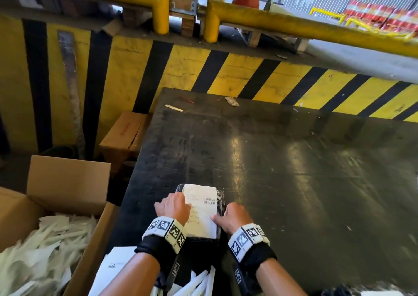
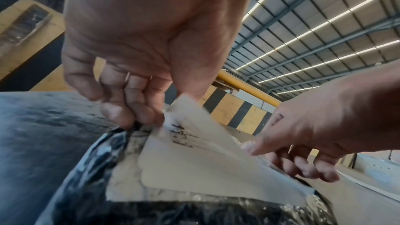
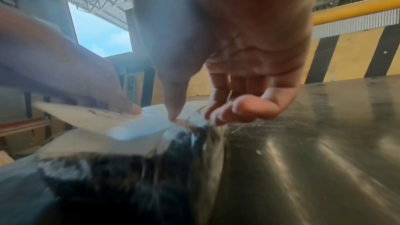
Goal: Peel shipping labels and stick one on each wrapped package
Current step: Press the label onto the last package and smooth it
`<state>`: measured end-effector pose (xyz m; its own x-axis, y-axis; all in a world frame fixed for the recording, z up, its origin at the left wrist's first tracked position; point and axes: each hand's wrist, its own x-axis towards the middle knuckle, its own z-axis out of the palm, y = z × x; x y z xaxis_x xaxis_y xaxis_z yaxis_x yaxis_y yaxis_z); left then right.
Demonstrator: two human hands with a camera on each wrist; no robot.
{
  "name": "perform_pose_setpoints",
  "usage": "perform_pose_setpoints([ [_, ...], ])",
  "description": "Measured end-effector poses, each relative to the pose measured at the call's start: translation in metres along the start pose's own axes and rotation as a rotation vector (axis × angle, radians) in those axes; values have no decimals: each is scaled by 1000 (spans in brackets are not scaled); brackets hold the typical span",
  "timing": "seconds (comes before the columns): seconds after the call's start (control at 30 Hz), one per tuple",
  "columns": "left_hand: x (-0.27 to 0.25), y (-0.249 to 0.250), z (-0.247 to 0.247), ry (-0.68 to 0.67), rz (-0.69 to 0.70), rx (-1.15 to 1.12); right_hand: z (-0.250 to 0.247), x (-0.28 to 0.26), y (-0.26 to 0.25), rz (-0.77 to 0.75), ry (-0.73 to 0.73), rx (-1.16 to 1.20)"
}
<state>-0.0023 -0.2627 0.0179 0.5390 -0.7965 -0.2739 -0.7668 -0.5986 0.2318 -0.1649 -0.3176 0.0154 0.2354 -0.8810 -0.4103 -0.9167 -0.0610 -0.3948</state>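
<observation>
One wrapped package (image 1: pixel 220 199) lies at the table's (image 1: pixel 294 171) near edge, its label (image 1: pixel 200 205) half laid; your left hand (image 1: pixel 173 207) pinches the label's raised left edge while your right hand (image 1: pixel 233 216) thumbs its right side flat, fingers loosely curled beside the wrap; smoothing down remains; backing strips (image 1: pixel 45 239) heaped in the carton (image 1: pixel 67 182) suggest many labels already peeled.

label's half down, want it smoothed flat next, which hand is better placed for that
Probably the right hand: its thumb presses the label onto the package and could slide toward the raised edge, which the left hand pinches.
</observation>
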Motion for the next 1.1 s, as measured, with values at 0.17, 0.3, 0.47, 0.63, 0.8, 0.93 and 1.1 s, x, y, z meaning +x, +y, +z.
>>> perform_pose_setpoints([
  [0.17, -5, -14, 3, -67, 2, -105, 14, -19, 24, -92, -7, 152],
  [0.3, -14, -14, 9, -132, 88, -141, 17, -25, 34, -125, 40, 272],
  [0.47, -31, 5, 19, -145, 166, -120, 7, -32, 65, -101, 82, 241],
  [0.63, -52, 28, 36, -149, 215, -94, -7, -51, 92, -110, 74, 124],
  [0.8, -69, 40, 51, -127, 176, -113, 1, -70, 93, -416, 100, -301],
  [0.93, -75, 38, 55, -135, 132, -184, 7, -50, 82, -402, 2, -372],
  [1.1, -81, 40, 55, -143, 85, -202, -7, 4, 74, -320, 27, -403],
])
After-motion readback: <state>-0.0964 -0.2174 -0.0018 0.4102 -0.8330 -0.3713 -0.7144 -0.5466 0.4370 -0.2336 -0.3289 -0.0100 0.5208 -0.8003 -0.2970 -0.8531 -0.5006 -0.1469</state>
